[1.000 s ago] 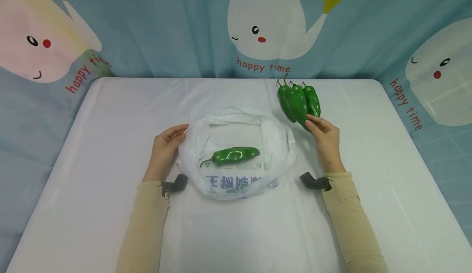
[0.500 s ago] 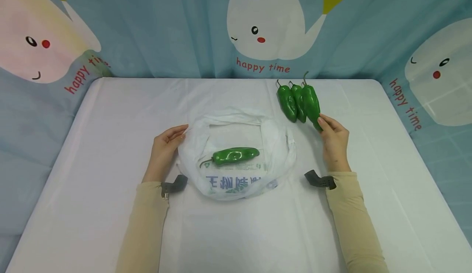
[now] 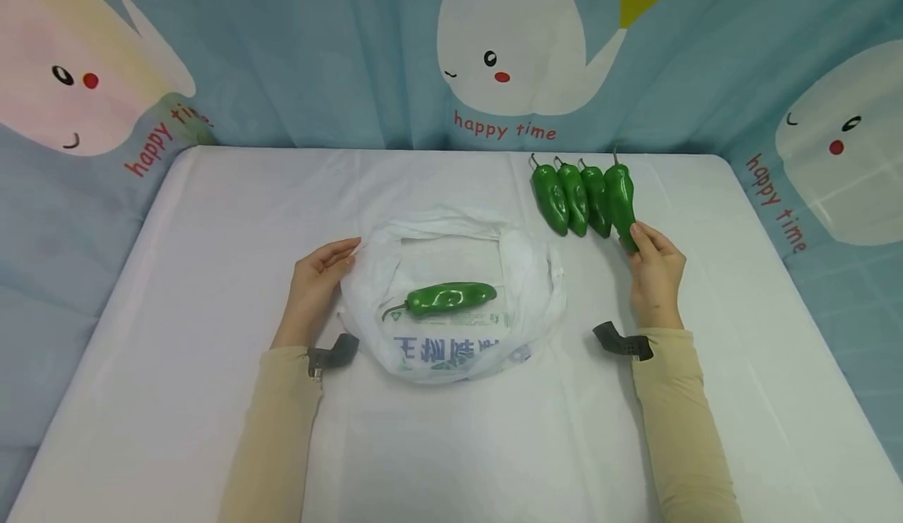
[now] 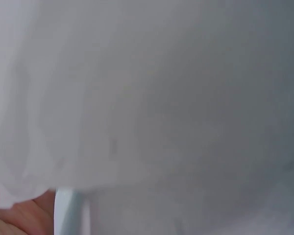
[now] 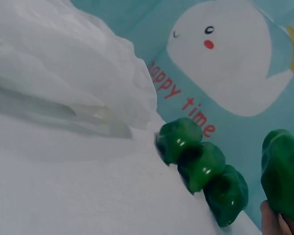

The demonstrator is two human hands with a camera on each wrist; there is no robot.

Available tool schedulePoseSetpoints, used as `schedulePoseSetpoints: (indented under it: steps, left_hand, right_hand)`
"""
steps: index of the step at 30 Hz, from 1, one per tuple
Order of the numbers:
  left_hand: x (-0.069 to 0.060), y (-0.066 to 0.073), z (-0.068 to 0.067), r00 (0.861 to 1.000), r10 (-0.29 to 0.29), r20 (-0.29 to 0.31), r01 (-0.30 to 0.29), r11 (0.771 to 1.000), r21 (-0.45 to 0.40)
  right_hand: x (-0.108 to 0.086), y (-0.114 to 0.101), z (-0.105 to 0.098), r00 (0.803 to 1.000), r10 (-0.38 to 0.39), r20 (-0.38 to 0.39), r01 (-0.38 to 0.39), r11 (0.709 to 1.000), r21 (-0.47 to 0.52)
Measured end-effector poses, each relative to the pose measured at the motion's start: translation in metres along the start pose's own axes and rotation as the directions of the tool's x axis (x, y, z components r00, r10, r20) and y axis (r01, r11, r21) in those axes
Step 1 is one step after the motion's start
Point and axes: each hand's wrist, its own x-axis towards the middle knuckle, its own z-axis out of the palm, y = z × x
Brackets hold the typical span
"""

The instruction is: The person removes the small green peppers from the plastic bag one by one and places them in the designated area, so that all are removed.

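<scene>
Pinching the tip of a green chili pepper [image 3: 621,194] between thumb and fingers, the right hand [image 3: 658,272] works just beyond the bag's right side, with the stem end pointing to the far edge of the table. Whether that end touches the cloth I cannot tell. The pepper looks light and fairly stiff, and its glossy, bumpy skin would probably slip under a loose grip. Taking hold around the thick middle should be steadier than the narrow tip; the thin stem seems the likeliest part to snap.

Just left of it, a row of 3 green chili peppers [image 3: 575,197] lies side by side, stems away from the person. Another, the bagged pepper [image 3: 451,298], lies crosswise within the mouth of a white plastic bag [image 3: 532,296], its stem to the left. The film looks thin and limp, so it would likely fold or drag if brushed.

The left hand [image 3: 317,292] has its fingertips at the bag's left edge; whether they pinch the film I cannot tell.

Underneath is a white tablecloth [image 3: 437,460], lightly creased. Behind hangs a blue curtain [image 3: 339,52] printed with pale whales and "happy time".
</scene>
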Motion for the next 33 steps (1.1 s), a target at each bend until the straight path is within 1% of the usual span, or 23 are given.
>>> schedulePoseSetpoints:
  steps: [3,7,13,15,18,20,21,22,25,27,29,32,33]
  left_hand:
    - [0.001,0.0,0.002,1.0,0.001,0.001,-0.001,1.0,-0.011]
    - [0.001,0.0,0.002,1.0,0.0,0.003,0.0,1.0,-0.024]
    - [0.001,-0.001,0.002,1.0,-0.005,0.003,0.005,1.0,-0.015]
    - [0.001,-0.001,0.002,1.0,-0.001,0.004,0.001,1.0,-0.019]
    - [0.001,-0.002,0.002,1.0,0.001,0.001,-0.001,1.0,-0.017]
    - [0.002,-0.003,0.002,1.0,0.003,-0.004,-0.003,1.0,-0.012]
    - [0.002,-0.004,0.002,1.0,0.004,-0.006,-0.004,1.0,-0.011]
    - [0.002,-0.004,0.002,1.0,0.005,-0.008,-0.005,1.0,-0.008]
    - [0.002,-0.005,0.001,1.0,0.014,-0.009,-0.014,1.0,-0.01]
    - [0.002,-0.004,0.001,1.0,0.02,-0.008,-0.02,1.0,-0.011]
    - [0.002,-0.003,0.001,1.0,0.025,-0.005,-0.025,1.0,-0.007]
    - [0.002,-0.002,0.001,1.0,0.028,-0.004,-0.028,1.0,0.0]
    - [0.001,-0.001,0.001,1.0,0.026,-0.004,-0.026,1.0,0.0]
  right_hand:
    - [0.006,-0.002,-0.003,1.0,0.008,-0.021,-0.008,1.0,-0.007]
    - [0.015,-0.001,-0.005,0.998,0.04,-0.054,-0.041,0.999,-0.016]
    - [0.027,0.0,-0.003,0.992,0.095,-0.085,-0.097,0.995,-0.024]
    - [0.03,0.001,-0.002,0.991,0.101,-0.089,-0.105,0.993,-0.048]
    - [0.034,0.002,-0.001,0.993,0.081,-0.083,-0.093,0.983,-0.156]
    - [0.036,0.003,-0.001,0.995,0.062,-0.079,-0.08,0.968,-0.24]
    - [0.037,0.003,-0.002,0.996,0.043,-0.075,-0.064,0.948,-0.31]
    - [0.038,0.003,-0.003,0.997,0.027,-0.072,-0.052,0.923,-0.38]
    - [0.04,0.004,-0.005,0.998,-0.032,-0.061,-0.009,0.819,-0.574]
    - [0.04,0.005,-0.006,0.996,-0.068,-0.054,0.015,0.747,-0.664]
    - [0.041,0.007,-0.007,0.995,-0.088,-0.046,0.032,0.724,-0.689]
    - [0.042,0.008,-0.009,0.992,-0.122,-0.035,0.067,0.741,-0.669]
    - [0.043,0.009,-0.009,0.991,-0.133,-0.029,0.081,0.752,-0.654]
